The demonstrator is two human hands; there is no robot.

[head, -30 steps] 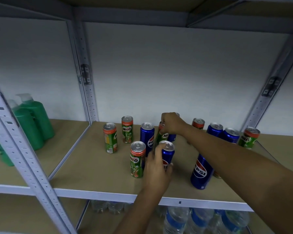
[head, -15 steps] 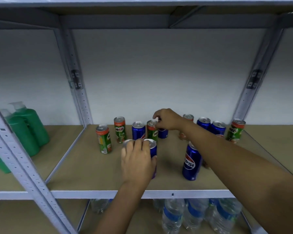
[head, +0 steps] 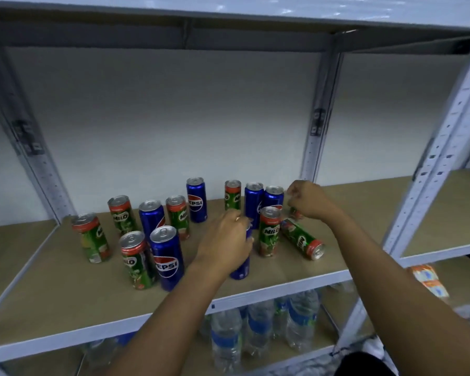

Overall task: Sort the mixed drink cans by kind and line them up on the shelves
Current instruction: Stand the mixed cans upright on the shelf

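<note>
Blue Pepsi cans and green-and-red Milo cans stand mixed on the brown shelf [head: 52, 280]. My left hand [head: 224, 241] grips the top of a blue Pepsi can [head: 240, 270] near the shelf's front middle. My right hand [head: 308, 199] is closed in a fist over a mostly hidden Milo can [head: 295, 213] at the right end of the group. One Milo can [head: 301, 238] lies on its side just below that hand. An upright Milo can [head: 268, 232] stands between my two hands. Further left stand a front Pepsi can [head: 167, 257] and a Milo can [head: 137, 260].
Grey metal uprights [head: 445, 158] frame the bay on the right and the left [head: 38, 164]. Water bottles [head: 228, 337] stand on the shelf below. An orange-and-white packet [head: 429, 280] lies on the lower right shelf. The neighbouring shelf board [head: 445, 213] continues to the right.
My left hand has moved right from the front-left Pepsi can onto another Pepsi can. My right hand has gone from the back middle to the right end. A Milo can now lies on its side.
</note>
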